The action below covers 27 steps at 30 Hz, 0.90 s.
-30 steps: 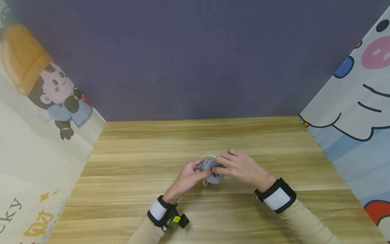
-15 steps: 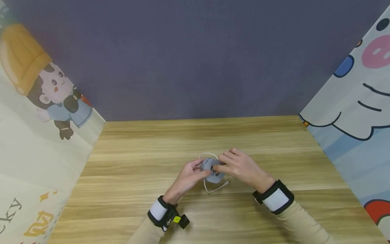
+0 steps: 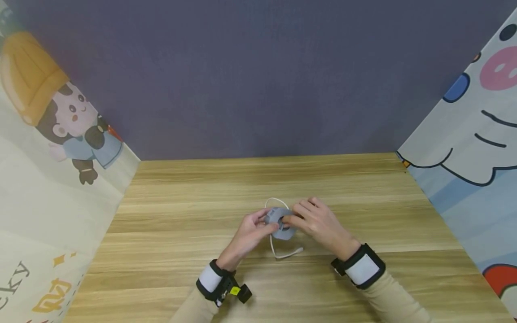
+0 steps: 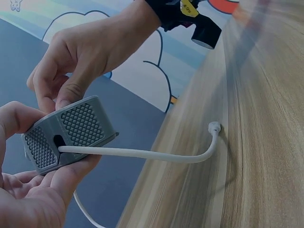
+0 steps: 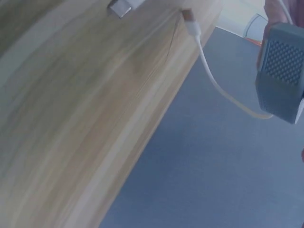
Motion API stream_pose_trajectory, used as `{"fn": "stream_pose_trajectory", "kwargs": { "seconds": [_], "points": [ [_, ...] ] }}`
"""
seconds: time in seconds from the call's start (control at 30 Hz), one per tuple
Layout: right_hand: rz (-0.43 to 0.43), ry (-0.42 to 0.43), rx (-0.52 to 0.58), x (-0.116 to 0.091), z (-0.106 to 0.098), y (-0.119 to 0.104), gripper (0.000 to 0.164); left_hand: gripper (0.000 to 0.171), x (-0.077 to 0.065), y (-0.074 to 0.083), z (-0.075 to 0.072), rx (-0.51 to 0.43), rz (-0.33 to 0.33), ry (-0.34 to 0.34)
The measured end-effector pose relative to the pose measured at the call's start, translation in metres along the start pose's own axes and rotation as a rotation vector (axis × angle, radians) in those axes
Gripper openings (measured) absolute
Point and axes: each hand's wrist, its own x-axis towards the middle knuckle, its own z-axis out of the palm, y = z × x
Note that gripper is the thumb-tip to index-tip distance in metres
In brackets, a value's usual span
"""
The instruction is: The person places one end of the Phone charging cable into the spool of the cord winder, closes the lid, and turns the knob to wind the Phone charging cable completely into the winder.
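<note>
A grey cable winder (image 3: 288, 235) with an open centre and textured sides is held above the table. My left hand (image 3: 252, 233) grips its left side, thumb on the near face, fingers behind. My right hand (image 3: 323, 224) has curled fingers at its right edge and centre opening, pinching it there. From a slot in the textured side (image 4: 83, 124), a white cable (image 4: 142, 153) runs out to a plug (image 4: 214, 127). More white cable arcs out at the winder's far side in the head view. Two metal-tipped plugs show in the right wrist view, one cropped plug (image 5: 119, 7) and another plug (image 5: 191, 23).
The wood-grain table (image 3: 181, 193) spreads under both hands. A dark blue-grey panel (image 3: 258, 80) stands behind it, with cartoon-printed panels at left (image 3: 48, 215) and right (image 3: 476, 134). Black straps with small cameras sit on both wrists.
The cable's lower end has come out below the winder and now hangs to the right, plug showing. The upper loop has grown taller. My right hand and wrist have shifted slightly.
</note>
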Motion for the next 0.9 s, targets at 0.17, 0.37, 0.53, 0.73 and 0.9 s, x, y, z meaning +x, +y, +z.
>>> {"fn": "stream_pose_trajectory", "kwargs": {
  "seconds": [0.17, 0.37, 0.53, 0.73, 0.9],
  "points": [
    [0.056, 0.053, 0.041, -0.001, 0.004, -0.004, 0.030, 0.058, 0.000, 0.000, 0.000, 0.004, -0.012, 0.028],
    [0.114, 0.106, 0.052, -0.001, 0.008, -0.010, 0.033, 0.059, 0.000, 0.001, 0.002, -0.014, -0.003, 0.062],
    [0.155, 0.148, 0.057, -0.001, 0.012, -0.015, 0.034, 0.060, 0.000, 0.001, 0.003, -0.024, 0.004, 0.090],
    [0.198, 0.176, 0.050, -0.001, 0.017, -0.019, 0.035, 0.058, 0.000, -0.001, 0.004, -0.024, 0.022, 0.102],
    [0.251, 0.179, 0.062, -0.001, 0.018, -0.023, 0.039, 0.057, 0.001, -0.002, 0.004, -0.028, 0.023, 0.112]
  ]
}}
